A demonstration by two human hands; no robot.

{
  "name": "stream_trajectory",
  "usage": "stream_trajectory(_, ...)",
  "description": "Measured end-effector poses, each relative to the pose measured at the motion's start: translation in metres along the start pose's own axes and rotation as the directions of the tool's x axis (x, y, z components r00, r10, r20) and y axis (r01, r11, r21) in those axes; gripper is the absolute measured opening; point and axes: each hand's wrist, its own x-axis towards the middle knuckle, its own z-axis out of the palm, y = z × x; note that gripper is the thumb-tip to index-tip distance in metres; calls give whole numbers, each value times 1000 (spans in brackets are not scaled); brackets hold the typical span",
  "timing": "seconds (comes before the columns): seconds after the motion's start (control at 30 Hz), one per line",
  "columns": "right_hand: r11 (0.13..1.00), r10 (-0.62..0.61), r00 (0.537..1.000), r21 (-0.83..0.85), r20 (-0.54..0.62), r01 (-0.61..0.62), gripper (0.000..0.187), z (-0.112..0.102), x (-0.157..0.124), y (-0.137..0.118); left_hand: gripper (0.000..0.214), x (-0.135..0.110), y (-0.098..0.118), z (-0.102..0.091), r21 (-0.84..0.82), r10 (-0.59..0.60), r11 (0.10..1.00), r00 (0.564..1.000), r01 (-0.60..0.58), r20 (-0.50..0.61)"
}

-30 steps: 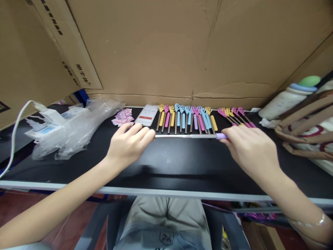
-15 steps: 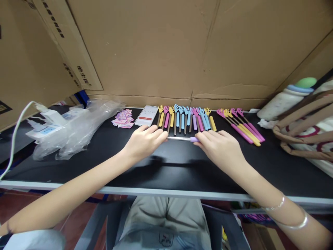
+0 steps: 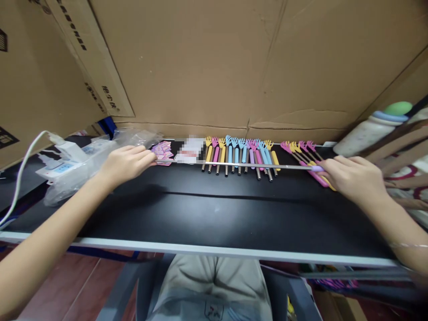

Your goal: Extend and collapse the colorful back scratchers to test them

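A long, thin telescopic back scratcher (image 3: 240,165) is stretched out level above the black table, its shadow falling below it. My left hand (image 3: 129,165) is closed around its left end, hiding that tip. At the other end, my right hand (image 3: 354,176) grips by the purple handle. Behind the rod lies a row of back scratchers (image 3: 236,154) with yellow, pink, blue and purple claws and handles. A smaller group of pink and yellow back scratchers (image 3: 297,149) lies to the right, partly behind my right hand.
Pink and purple cards (image 3: 163,150) sit beside a blurred-out phone (image 3: 190,150). On the left are a power strip (image 3: 63,167) with a cable and clear plastic bags (image 3: 133,137). A white bottle (image 3: 371,131) and a fabric bag (image 3: 409,178) stand right; cardboard (image 3: 200,67) walls the back.
My hands have moved far apart, left hand leftward and right hand rightward. The back scratcher's metal rod has been drawn out from short to long between them.
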Motion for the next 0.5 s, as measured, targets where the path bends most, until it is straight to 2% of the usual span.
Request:
stream_trajectory(0.1,995,97,992,-4,82,-97,30,13,-19,30,32,-15,-11,1,33,-19,999,1000,20,-14)
stream_trajectory(0.2,982,186,973,2,137,-188,21,23,-34,54,36,-26,-17,2,46,-80,996,995,78,56)
stream_trajectory(0.3,973,230,956,-13,182,-232,15,29,-47,71,36,-33,-20,6,16,-86,996,993,85,81)
stream_trajectory(0.4,968,253,944,-48,213,-248,16,32,-55,78,34,-34,-19,9,8,-95,995,992,95,79)
stream_trajectory(0.5,970,242,946,-57,217,-235,23,35,-58,71,32,-30,-16,10,9,-101,995,993,101,64)
